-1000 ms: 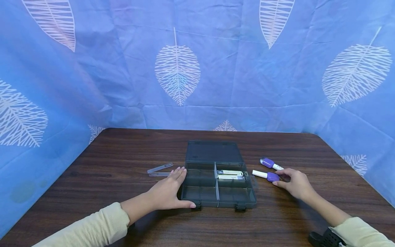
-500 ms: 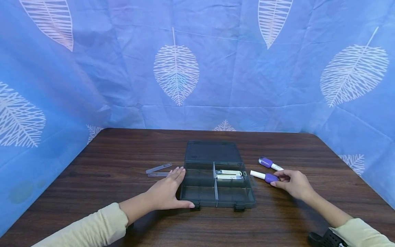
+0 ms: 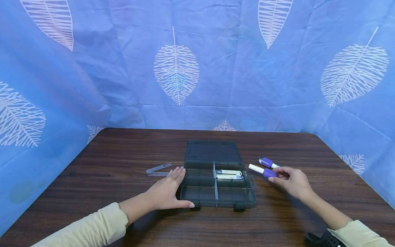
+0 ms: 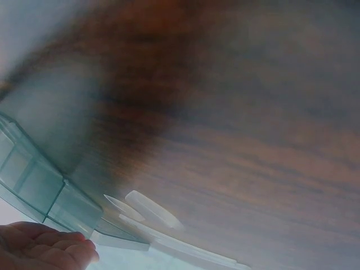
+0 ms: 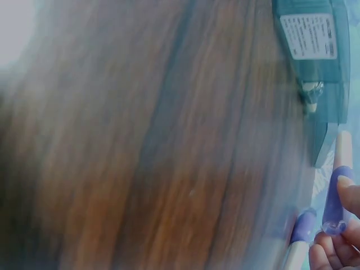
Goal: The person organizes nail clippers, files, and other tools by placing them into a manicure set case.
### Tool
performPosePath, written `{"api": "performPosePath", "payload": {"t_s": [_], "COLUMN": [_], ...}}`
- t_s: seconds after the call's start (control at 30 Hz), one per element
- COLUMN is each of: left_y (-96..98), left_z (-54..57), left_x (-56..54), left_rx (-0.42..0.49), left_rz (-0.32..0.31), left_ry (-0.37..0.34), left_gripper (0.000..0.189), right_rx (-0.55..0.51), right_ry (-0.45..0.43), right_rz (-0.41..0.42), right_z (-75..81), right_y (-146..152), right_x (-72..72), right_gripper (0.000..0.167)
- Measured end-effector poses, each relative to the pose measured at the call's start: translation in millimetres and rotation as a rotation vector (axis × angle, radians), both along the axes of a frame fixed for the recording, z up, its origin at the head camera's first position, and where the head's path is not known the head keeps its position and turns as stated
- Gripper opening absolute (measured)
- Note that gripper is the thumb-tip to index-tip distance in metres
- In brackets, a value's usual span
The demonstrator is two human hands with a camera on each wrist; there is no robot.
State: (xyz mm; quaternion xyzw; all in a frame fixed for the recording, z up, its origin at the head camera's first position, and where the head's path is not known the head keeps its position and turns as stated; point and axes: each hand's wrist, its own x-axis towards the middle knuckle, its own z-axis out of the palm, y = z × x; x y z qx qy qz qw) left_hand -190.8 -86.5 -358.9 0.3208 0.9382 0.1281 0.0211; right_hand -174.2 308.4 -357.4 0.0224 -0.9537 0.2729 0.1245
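Observation:
A dark translucent divided box point(image 3: 197, 195) stands with its lid back on the table. My left hand point(image 3: 163, 192) rests along its left side, fingers extended and thumb at the front corner. Two pale nail clippers point(image 3: 229, 177) lie in the box's back right compartment. My right hand point(image 3: 294, 181) pinches a purple nail polish bottle point(image 3: 269, 173) with a long white cap, right of the box; the right wrist view shows the bottle point(image 5: 335, 194) between thumb and fingers. Behind it lies a second nail polish bottle point(image 3: 266, 162), its cap partly hidden by that hand.
Two slim translucent strips point(image 3: 158, 167) lie left of the box, one partly behind my left hand. The brown wooden table point(image 3: 123, 151) runs back to a blue leaf-patterned cloth point(image 3: 213, 75). A black strap point(image 3: 325, 239) is on my right wrist.
My right hand has raised the front nail polish bottle slightly off the table and shifted it a little left, toward the box. My left hand holds its place.

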Motion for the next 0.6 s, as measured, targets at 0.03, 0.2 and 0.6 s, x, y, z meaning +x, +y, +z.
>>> {"api": "performPosePath", "payload": {"t_s": [0.03,0.2,0.6], "left_y": [0.1,0.4,0.2], "left_z": [0.2,0.6,-0.7], "left_x": [0.0,0.3,-0.8], "left_rx": [-0.001,-0.009,-0.019], "left_rz": [0.0,0.007,0.005], "left_ry": [0.0,-0.001,0.004], "left_gripper": [0.104,0.104,0.105], "right_rx": [-0.002,-0.028,-0.068], "right_ry": [0.009,0.034,0.084], "right_rz": [-0.002,-0.004,0.013], "right_z": [0.4,2.3,13.2], "right_y": [-1.1,-5.3,-10.2], "right_x": [0.0,0.0,1.5], "right_gripper": [0.035,0.036,0.039]}}
